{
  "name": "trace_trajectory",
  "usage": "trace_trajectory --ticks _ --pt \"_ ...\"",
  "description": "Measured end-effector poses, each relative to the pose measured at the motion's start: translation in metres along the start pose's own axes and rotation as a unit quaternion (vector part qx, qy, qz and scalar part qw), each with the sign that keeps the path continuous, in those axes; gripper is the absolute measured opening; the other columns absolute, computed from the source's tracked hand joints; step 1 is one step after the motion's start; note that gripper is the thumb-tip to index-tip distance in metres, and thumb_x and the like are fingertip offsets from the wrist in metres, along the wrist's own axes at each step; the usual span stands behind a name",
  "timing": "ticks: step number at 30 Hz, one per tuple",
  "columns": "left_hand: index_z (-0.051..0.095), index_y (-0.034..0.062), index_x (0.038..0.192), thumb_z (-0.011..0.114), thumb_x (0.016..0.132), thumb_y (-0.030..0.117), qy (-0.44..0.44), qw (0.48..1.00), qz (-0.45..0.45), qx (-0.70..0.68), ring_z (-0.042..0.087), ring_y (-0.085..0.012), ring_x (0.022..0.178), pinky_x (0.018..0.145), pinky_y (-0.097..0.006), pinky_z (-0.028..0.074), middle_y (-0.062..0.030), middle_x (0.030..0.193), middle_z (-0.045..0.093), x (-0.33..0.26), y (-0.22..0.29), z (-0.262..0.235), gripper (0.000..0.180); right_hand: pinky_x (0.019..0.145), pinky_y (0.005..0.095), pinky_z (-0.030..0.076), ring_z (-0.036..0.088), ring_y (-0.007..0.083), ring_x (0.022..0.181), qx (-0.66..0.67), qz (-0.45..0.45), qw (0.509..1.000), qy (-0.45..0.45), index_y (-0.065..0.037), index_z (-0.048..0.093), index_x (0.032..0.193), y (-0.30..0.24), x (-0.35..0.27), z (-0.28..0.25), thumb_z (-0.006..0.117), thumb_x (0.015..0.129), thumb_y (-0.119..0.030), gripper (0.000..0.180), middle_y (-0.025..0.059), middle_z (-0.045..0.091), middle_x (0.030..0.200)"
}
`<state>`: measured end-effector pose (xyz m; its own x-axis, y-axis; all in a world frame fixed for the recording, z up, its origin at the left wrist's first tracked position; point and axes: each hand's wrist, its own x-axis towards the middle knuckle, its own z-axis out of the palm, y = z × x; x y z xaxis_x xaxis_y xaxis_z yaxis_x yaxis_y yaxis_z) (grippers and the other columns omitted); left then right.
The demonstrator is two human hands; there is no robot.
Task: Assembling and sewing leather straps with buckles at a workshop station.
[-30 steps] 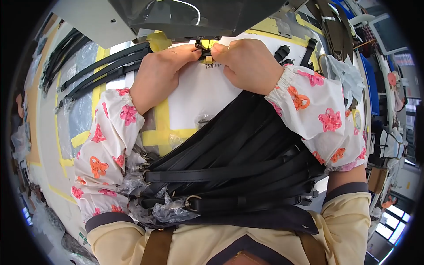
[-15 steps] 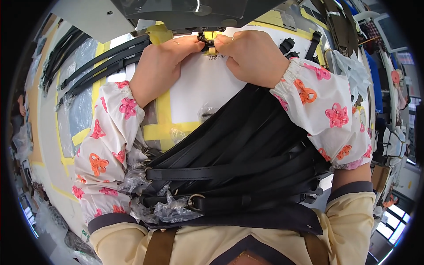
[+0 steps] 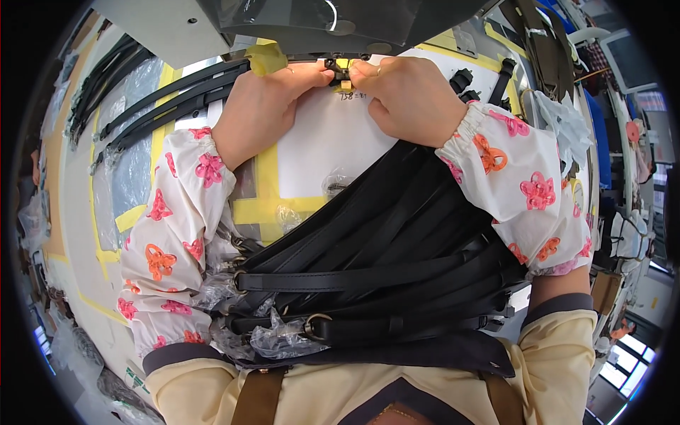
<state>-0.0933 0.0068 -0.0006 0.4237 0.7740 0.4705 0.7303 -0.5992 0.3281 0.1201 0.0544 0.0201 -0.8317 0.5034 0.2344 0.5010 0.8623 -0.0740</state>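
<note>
Under the front of a grey machine head (image 3: 283, 25), my left hand (image 3: 258, 106) and my right hand (image 3: 411, 95) come together from either side. Thumb and forefinger of each are closed on a small black piece (image 3: 341, 73), apparently part of a strap; the fingers cover much of it. A small tan block (image 3: 346, 85) shows just in front of it. Across my lap and the table edge lies a heap of black leather straps (image 3: 397, 212), some with metal rings (image 3: 316, 324) and clear plastic wrap (image 3: 280, 338) at their left ends.
A white sheet (image 3: 319, 149) edged with yellow tape (image 3: 273, 210) covers the table before me. More black straps (image 3: 166, 92) lie at the left. Black strap ends (image 3: 460, 80) and a crumpled pale plastic bag (image 3: 563, 120) sit at the right.
The whole view has shifted slightly, so the machine head appears a little lower and farther right. Both hands keep their pinch on the small black piece.
</note>
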Motion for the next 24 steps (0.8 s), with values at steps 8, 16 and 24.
trace_trajectory --ticks 8,16,24 --pt "0.064 0.0046 0.099 0.055 0.075 -0.005 -0.033 0.999 -0.026 0.000 0.061 -0.0285 0.093 0.075 -0.031 0.051 -0.0115 0.101 0.063 0.002 0.008 -0.006 0.028 0.050 0.0395 0.044 0.055 0.0319 0.057 0.004 0.000 1.000 0.003 0.001 0.052 0.080 -0.002 0.000 -0.002 0.053 0.063 -0.002 0.018 0.0142 0.052 0.058" --pt "0.061 0.0075 0.098 0.053 0.080 0.004 0.003 1.000 0.019 0.005 0.061 -0.0274 0.082 0.064 -0.034 0.050 -0.0074 0.099 0.063 -0.001 0.007 -0.002 0.020 0.049 0.0384 0.044 0.057 0.0271 0.053 -0.015 -0.005 1.000 -0.001 -0.001 0.061 0.080 -0.005 0.000 -0.003 0.053 0.071 -0.011 0.016 0.0092 0.054 0.053" --pt "0.060 0.0068 0.097 0.053 0.078 0.003 -0.014 1.000 0.006 0.001 0.061 -0.0275 0.083 0.066 -0.034 0.050 -0.0083 0.101 0.063 -0.002 0.010 -0.003 0.021 0.049 0.0383 0.044 0.057 0.0273 0.053 -0.002 -0.025 1.000 0.011 0.001 0.060 0.082 -0.005 0.001 -0.002 0.053 0.070 -0.012 0.018 0.0100 0.055 0.054"
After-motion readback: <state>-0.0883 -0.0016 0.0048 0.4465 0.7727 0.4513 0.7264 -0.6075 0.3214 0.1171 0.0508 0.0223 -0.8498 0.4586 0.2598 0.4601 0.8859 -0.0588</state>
